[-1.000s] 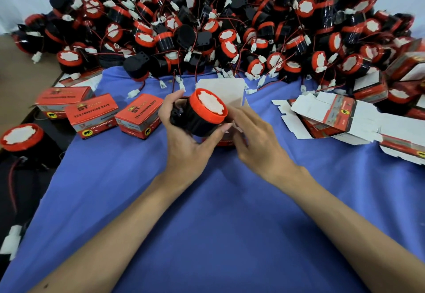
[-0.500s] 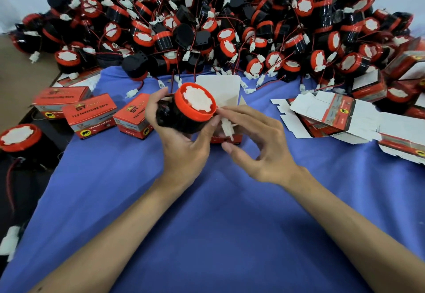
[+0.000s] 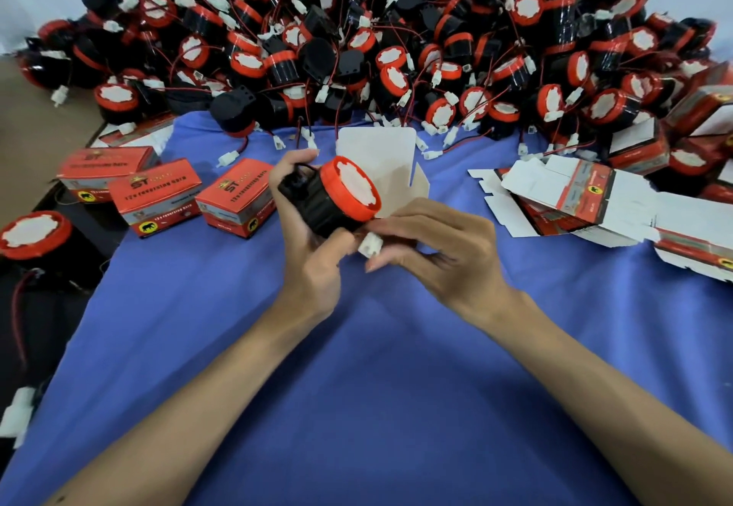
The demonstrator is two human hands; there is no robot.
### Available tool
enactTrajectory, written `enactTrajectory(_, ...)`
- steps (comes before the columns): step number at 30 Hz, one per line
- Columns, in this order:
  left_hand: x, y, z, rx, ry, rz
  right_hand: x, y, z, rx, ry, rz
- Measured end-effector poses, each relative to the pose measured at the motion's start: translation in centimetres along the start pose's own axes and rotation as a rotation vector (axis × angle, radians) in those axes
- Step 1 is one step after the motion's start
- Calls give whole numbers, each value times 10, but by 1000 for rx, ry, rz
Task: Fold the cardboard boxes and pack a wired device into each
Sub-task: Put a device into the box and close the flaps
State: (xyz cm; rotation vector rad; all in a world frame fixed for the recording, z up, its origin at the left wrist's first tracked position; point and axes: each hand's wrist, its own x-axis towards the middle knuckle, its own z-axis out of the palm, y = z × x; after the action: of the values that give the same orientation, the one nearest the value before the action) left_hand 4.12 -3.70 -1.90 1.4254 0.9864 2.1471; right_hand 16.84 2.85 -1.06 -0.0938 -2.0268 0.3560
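While left hand grips device, right hand pinches plug; three closed boxes centre-left, pile upper frame unpacked.

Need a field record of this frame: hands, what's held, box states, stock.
left hand: grips a reversing horn, orange rim toward the right hand
right hand: pinches the white connector just below the horn
open box: behind the horn, white flap up
closed boxes: three in a row, left of the hands
flat boxes: unfolded, stacked at right
loose horns: wired pile across the back
surface: blue cloth
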Motion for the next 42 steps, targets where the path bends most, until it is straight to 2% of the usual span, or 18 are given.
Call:
enactTrajectory(3,-2,0,2,-122,-55,-97,0,-3,-2,12,39,31)
enactTrajectory(5,-1,-2,0,-205,-169,-95,1,-6,-4,64,16,66)
enactTrajectory(8,-2,-8,-4,-161,-270,-49,2,-11,-5,49,36,115)
enactTrajectory(11,-4,-12,0,-115,-285,-58,7,-13,-8,71,91,168)
enactTrajectory(13,-6,-11,5,-42,-230,-40,9,-13,-9,67,69,178)
enactTrajectory(15,-8,-8,7,72,-108,3,7,-13,-9,86,17,196)
enactTrajectory(18,-8,-6,8,179,46,79,2,-15,-10,222,-78,259)
enactTrajectory(21,-3,-10,6,283,128,130,7,-22,-10,485,-109,503)
enactTrajectory(23,-1,-15,2,335,135,172,11,-24,-10,539,-104,641)
enactTrajectory(28,6,-27,-11,417,-64,386,19,-21,-13,412,-198,751)
enactTrajectory(34,8,-28,-12,517,-204,456,23,-21,-19,307,-258,735)
enactTrajectory(37,9,-27,-18,681,-244,371,27,-16,-26,180,-211,723)
enactTrajectory(40,9,-26,-20,789,-189,97,42,-10,-38,-75,-178,637)
enactTrajectory(42,13,-26,-25,703,-234,-120,57,-5,-38,-336,-285,502)
